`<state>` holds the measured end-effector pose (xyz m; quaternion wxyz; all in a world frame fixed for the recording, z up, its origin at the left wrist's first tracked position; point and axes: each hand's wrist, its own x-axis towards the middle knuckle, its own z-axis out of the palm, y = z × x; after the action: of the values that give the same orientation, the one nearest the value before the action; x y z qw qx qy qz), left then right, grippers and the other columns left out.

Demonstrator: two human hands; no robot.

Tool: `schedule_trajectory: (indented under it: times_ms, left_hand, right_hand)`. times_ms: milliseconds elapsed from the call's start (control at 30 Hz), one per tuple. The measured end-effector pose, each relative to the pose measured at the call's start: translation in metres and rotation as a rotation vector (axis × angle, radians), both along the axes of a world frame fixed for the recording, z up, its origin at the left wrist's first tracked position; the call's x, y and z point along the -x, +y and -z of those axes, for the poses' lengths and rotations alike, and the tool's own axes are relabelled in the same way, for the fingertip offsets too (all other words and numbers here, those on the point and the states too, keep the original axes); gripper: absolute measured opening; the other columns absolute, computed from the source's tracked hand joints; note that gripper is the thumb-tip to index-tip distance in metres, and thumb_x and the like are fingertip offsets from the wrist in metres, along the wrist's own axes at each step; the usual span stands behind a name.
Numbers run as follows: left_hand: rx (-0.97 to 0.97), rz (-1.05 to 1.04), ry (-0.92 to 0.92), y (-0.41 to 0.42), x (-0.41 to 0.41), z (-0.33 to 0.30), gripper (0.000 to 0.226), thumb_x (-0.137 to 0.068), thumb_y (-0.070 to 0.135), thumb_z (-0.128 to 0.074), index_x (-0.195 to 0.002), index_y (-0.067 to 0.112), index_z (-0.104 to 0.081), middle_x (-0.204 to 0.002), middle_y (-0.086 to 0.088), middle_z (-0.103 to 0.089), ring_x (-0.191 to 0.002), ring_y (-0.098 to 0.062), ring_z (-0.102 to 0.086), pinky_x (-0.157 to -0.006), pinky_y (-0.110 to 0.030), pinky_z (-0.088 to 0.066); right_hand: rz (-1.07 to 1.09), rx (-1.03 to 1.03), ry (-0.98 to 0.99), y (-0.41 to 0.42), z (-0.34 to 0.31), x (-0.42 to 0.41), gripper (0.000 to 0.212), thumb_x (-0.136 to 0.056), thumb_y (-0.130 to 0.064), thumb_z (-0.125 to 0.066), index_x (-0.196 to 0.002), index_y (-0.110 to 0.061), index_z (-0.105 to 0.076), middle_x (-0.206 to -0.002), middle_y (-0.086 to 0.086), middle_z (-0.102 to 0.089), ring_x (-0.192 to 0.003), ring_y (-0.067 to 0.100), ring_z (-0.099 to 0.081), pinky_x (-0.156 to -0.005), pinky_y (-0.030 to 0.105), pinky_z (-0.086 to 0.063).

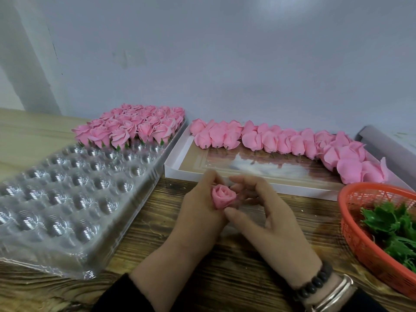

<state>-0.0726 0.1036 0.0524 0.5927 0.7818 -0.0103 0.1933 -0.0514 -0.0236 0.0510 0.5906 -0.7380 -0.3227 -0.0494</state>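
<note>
— Pink rose head (pixel 222 197): where is it?
— Over the middle of the wooden table (pixel 225 278), held between both hands.
— Take me round, biggest thing first.
— Clear blister tray (pixel 67 199) at nine o'clock from the hands. Finished roses (pixel 135 127) fill its far rows at eleven and the near cups are bare, probably kept close for dropping blooms in. The white box (pixel 247 188) at twelve to one holds a row of loose rose heads (pixel 281 140), the supply. The orange basket (pixel 360 233) at four carries green calyxes (pixel 387 224), handy for the right hand.
— The hands?
— Left hand (pixel 198 212) curls round the bloom from nine o'clock. Right hand (pixel 270 217) pinches it with the thumb at its base, I'd judge to steady it.
— The bloom itself?
— Tightly furled, spiral centre facing up, matte pink, no green showing.
</note>
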Motion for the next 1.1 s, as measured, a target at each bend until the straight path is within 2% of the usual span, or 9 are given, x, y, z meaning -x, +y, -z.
schedule_trajectory:
  times_ms: [167,300,367,500,567,667,900,1000,1100]
  left_hand:
    - [-0.287,0.064,0.055,0.004,0.001,0.001,0.087,-0.072,0.014,-0.074,-0.133,0.049,-0.022,-0.084,0.012,-0.066,-0.079,-0.001,-0.063,-0.077,-0.021,-0.05]
    - [-0.286,0.143,0.066,0.002,0.002,0.002,0.101,-0.07,0.015,-0.074,-0.129,0.062,-0.007,-0.082,0.011,-0.066,-0.078,-0.004,-0.064,-0.078,-0.028,-0.052]
    - [-0.247,0.136,0.076,0.003,0.002,0.003,0.104,-0.066,0.017,-0.076,-0.13,0.065,-0.009,-0.075,0.018,-0.061,-0.069,0.001,-0.059,-0.072,-0.02,-0.051]
    - [-0.304,0.057,0.142,0.003,0.001,0.005,0.074,-0.064,0.023,-0.076,-0.123,0.039,-0.035,-0.081,0.014,-0.055,-0.067,0.005,-0.053,-0.058,-0.008,-0.04]
    - [-0.304,0.03,0.149,0.002,0.001,0.005,0.046,-0.064,0.025,-0.076,-0.099,0.031,-0.046,-0.082,0.01,-0.057,-0.065,0.007,-0.053,-0.054,-0.007,-0.039]
    - [-0.271,0.003,0.141,0.0,0.001,0.005,0.032,-0.066,0.019,-0.074,-0.076,0.03,-0.045,-0.071,0.008,-0.058,-0.06,0.006,-0.053,-0.05,-0.009,-0.038]
    - [-0.194,0.139,0.119,-0.004,0.004,0.0,0.015,-0.073,-0.005,-0.065,-0.078,0.01,-0.066,-0.074,-0.005,-0.069,-0.073,-0.017,-0.065,-0.065,-0.032,-0.053]
    - [0.109,0.169,0.094,-0.004,0.007,-0.006,0.017,-0.075,0.003,-0.07,-0.065,0.016,-0.068,-0.063,-0.001,-0.067,-0.061,-0.008,-0.062,-0.057,-0.02,-0.05]
    - [0.386,0.097,0.101,-0.006,0.007,-0.007,0.014,-0.066,0.024,-0.079,-0.064,0.012,-0.07,-0.058,0.0,-0.06,-0.056,-0.009,-0.055,-0.049,-0.021,-0.044]
  right_hand:
    - [-0.057,0.115,-0.043,-0.004,-0.002,-0.002,0.035,-0.073,-0.022,-0.066,-0.106,-0.033,-0.063,-0.099,-0.018,-0.059,-0.098,0.003,-0.056,-0.083,0.01,-0.04]
    - [-0.059,0.087,-0.012,-0.004,-0.001,-0.003,0.013,-0.078,-0.025,-0.071,-0.088,-0.03,-0.067,-0.087,-0.013,-0.063,-0.086,0.007,-0.059,-0.073,0.016,-0.047]
    - [-0.035,-0.005,0.063,-0.004,0.0,-0.005,0.011,-0.077,-0.021,-0.07,-0.083,-0.028,-0.066,-0.081,-0.005,-0.065,-0.077,0.009,-0.061,-0.061,0.018,-0.051]
    - [0.05,-0.135,0.1,-0.008,-0.001,-0.01,0.025,-0.076,0.003,-0.067,-0.078,-0.022,-0.064,-0.075,0.002,-0.067,-0.069,0.006,-0.061,-0.063,0.015,-0.05]
    - [0.036,-0.112,0.075,-0.007,-0.001,-0.009,0.026,-0.077,0.002,-0.068,-0.079,-0.024,-0.064,-0.078,0.0,-0.068,-0.073,0.007,-0.062,-0.069,0.019,-0.05]
    - [-0.005,-0.028,-0.024,-0.004,-0.002,-0.005,0.014,-0.078,-0.016,-0.07,-0.081,-0.028,-0.064,-0.082,-0.005,-0.065,-0.08,0.008,-0.061,-0.075,0.026,-0.049]
    - [-0.025,0.223,-0.331,-0.003,-0.005,0.001,0.009,-0.085,-0.02,-0.058,-0.091,-0.026,-0.06,-0.092,-0.015,-0.056,-0.09,0.005,-0.056,-0.076,0.014,-0.044]
    - [0.023,0.085,-0.276,-0.002,-0.005,0.005,0.025,-0.087,-0.031,-0.051,-0.111,-0.035,-0.051,-0.101,-0.014,-0.058,-0.092,0.002,-0.057,-0.076,0.009,-0.044]
    - [0.106,-0.063,-0.136,0.001,0.0,0.004,0.033,-0.079,-0.019,-0.057,-0.106,-0.034,-0.048,-0.099,-0.016,-0.058,-0.093,-0.002,-0.056,-0.079,0.005,-0.041]
